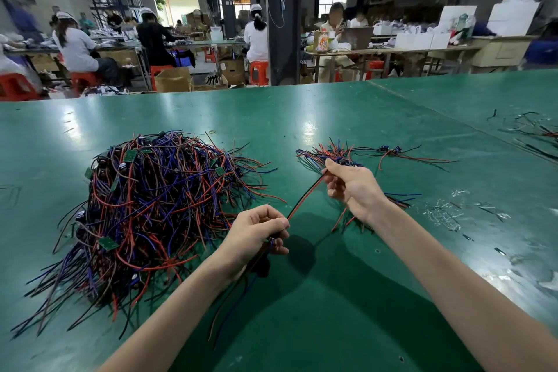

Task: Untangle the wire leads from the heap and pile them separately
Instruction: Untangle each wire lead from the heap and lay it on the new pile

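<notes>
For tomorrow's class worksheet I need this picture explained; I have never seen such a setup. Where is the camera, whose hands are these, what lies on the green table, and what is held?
There is no machine here: a person works with bare hands, and the single picture comes from a wide-angle camera worn on their head, looking forward and down. On the green table lies a big tangled heap of red, blue and black wire leads, some with small green circuit boards. To its right is a smaller bunch, fanned out at the right hand, which seems to grip part of it. The left hand pinches one red-and-black lead, stretched up to the right hand's fingertips. Plastic scraps lie further right; other workers sit at benches behind.
</notes>
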A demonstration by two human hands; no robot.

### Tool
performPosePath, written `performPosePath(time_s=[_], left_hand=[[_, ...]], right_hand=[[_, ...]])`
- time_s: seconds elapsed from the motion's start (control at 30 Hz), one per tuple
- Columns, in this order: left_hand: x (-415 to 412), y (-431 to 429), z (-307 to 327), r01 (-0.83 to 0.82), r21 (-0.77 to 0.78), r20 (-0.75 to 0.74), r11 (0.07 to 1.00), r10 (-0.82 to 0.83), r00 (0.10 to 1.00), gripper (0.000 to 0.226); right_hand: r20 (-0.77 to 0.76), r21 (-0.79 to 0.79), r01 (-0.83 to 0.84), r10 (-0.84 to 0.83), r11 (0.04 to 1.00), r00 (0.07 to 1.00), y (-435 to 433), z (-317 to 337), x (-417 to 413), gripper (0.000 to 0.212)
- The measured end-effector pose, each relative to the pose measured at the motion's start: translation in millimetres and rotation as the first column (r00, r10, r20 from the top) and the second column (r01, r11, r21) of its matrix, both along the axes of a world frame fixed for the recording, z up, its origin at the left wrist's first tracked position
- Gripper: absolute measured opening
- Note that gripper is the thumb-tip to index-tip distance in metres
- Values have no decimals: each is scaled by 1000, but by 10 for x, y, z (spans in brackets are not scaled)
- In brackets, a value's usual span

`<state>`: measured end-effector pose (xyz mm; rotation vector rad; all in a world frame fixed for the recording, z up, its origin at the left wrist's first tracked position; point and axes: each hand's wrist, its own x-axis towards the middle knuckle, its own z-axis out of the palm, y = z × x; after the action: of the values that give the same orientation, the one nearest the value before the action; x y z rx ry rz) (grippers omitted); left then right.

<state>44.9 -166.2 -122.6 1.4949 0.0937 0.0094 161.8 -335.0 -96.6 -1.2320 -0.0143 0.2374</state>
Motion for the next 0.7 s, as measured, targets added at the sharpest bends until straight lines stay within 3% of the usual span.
performPosePath(time_s=[0.37, 0.53, 0.7], left_hand=[[3, 16, -41, 1, -9, -13, 1000, -1, 1000, 17], [10, 27, -30, 7, -5, -5, 1000, -7, 1000, 17], [-1, 38, -49, -8, 5, -8, 1000, 8, 1000, 17]], right_hand=[[-55, 19, 50, -49, 999, 997, -13, -11, 17, 25], [-212, 180, -13, 52, 984, 976, -16, -14, 34, 23], [-95, 46, 0, 5, 999, 995, -21, -31, 22, 24]])
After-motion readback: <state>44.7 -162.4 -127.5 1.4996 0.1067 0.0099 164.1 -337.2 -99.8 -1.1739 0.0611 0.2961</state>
